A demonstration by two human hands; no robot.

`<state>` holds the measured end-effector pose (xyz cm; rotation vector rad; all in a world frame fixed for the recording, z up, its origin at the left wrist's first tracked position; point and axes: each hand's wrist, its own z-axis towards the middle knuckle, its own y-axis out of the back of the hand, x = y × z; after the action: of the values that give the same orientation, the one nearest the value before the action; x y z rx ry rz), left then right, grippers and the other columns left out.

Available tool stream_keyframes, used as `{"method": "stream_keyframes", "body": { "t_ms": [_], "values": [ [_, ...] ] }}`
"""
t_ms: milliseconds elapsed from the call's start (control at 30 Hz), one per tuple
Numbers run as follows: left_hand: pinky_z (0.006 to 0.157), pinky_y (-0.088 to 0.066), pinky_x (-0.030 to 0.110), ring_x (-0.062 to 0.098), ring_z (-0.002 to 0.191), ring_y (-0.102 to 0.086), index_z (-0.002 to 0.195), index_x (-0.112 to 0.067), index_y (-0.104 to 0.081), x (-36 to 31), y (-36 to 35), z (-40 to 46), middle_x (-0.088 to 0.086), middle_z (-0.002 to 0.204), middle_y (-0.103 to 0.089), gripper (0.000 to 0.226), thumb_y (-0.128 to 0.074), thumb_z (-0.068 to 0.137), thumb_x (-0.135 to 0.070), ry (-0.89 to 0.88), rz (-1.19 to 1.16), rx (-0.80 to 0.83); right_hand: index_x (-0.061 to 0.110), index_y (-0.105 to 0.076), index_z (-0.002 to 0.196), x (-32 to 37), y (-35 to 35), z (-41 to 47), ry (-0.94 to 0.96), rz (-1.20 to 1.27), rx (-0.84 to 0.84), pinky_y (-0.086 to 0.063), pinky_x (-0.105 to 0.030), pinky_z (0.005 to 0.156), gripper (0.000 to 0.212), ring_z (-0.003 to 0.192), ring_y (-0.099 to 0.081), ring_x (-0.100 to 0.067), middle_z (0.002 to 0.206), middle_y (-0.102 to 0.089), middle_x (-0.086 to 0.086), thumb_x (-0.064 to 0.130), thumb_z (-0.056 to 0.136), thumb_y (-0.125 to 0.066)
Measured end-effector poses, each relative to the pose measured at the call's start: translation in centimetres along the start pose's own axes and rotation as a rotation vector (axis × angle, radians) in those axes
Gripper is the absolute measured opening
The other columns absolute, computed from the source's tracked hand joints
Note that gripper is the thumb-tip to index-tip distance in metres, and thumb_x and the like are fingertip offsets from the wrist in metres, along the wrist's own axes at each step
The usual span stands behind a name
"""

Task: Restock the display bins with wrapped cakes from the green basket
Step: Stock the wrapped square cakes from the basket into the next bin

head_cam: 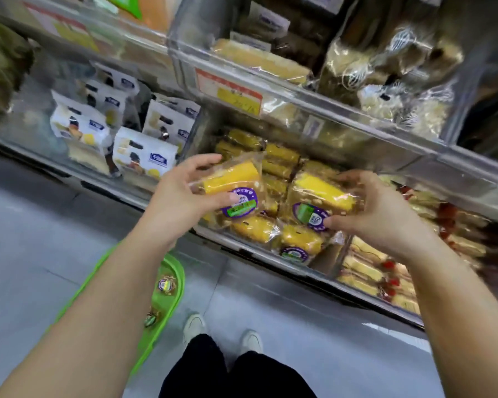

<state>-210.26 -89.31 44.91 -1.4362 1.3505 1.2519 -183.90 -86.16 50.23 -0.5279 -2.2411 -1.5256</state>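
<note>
My left hand (181,193) grips a clear-wrapped yellow cake (230,185) with a purple and green label, held over the left side of a clear display bin (242,239). My right hand (377,208) grips a second wrapped yellow cake (319,196) with the same label, over the middle of that bin. Several more yellow wrapped cakes lie in the bin below both hands. The green basket (173,308) sits on the floor under my left forearm, which hides most of it; a couple of wrapped cakes (166,284) show inside.
A higher clear bin (270,90) with an orange price tag juts out above the hands. White snack bags (144,156) fill the bin to the left, and cakes with red bits (385,271) the bin to the right. My shoes (222,331) stand on the grey floor.
</note>
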Motion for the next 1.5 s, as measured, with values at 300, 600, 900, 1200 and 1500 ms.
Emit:
{"method": "stream_keyframes", "body": {
  "t_ms": [300,600,900,1200,1500],
  "values": [
    [0.071,-0.053,0.017,0.011,0.099,-0.064,0.1,-0.044,-0.055,3.4,-2.1,6.2,-0.008,0.103,-0.068,0.032,-0.074,0.076,-0.033,-0.027,0.172,0.1,0.038,-0.058,0.119,1.5,-2.8,1.7,0.154,0.081,0.123,-0.053,-0.029,0.084,0.049,0.091,-0.063,-0.003,0.108,-0.066,0.014,0.03,0.073,-0.074],
    [0.092,-0.05,0.036,0.009,0.1,-0.062,0.132,-0.028,-0.025,5.3,-1.1,6.4,-0.006,0.115,-0.061,0.075,-0.074,0.076,-0.028,0.193,0.267,0.216,0.048,-0.036,0.127,0.2,-4.5,2.9,0.028,0.063,0.096,-0.049,-0.023,0.073,0.079,0.088,-0.06,-0.009,0.108,-0.053,0.007,0.033,0.064,-0.081],
    [0.093,-0.047,0.036,0.011,0.101,-0.062,0.126,-0.028,-0.037,4.5,1.5,3.7,-0.012,0.109,-0.063,0.047,-0.062,0.087,-0.03,0.22,0.26,0.063,0.016,-0.05,0.13,1.6,-8.9,10.3,-0.215,1.116,-0.125,-0.046,-0.043,0.1,0.101,0.109,-0.062,-0.022,0.119,-0.065,-0.006,0.03,0.036,-0.087],
    [0.095,-0.049,0.039,0.006,0.103,-0.061,0.125,-0.037,-0.034,4.9,1.9,3.9,-0.017,0.112,-0.061,0.052,-0.065,0.085,-0.028,0.179,0.227,0.14,0.006,-0.053,0.127,3.5,-9.7,14.7,-0.145,0.976,0.008,-0.05,-0.039,0.093,0.06,0.108,-0.061,-0.024,0.121,-0.063,-0.011,-0.004,0.071,-0.071],
    [0.088,-0.054,0.036,0.001,0.098,-0.063,0.123,-0.045,-0.03,5.6,2.4,4.0,-0.02,0.113,-0.059,0.056,-0.067,0.082,-0.034,0.146,0.232,0.18,0.005,-0.057,0.107,3.5,-10.6,15.6,-0.077,1.486,0.103,-0.045,-0.033,0.1,0.028,0.099,-0.062,-0.018,0.094,-0.07,-0.004,-0.01,0.088,-0.043]
  ]
}}
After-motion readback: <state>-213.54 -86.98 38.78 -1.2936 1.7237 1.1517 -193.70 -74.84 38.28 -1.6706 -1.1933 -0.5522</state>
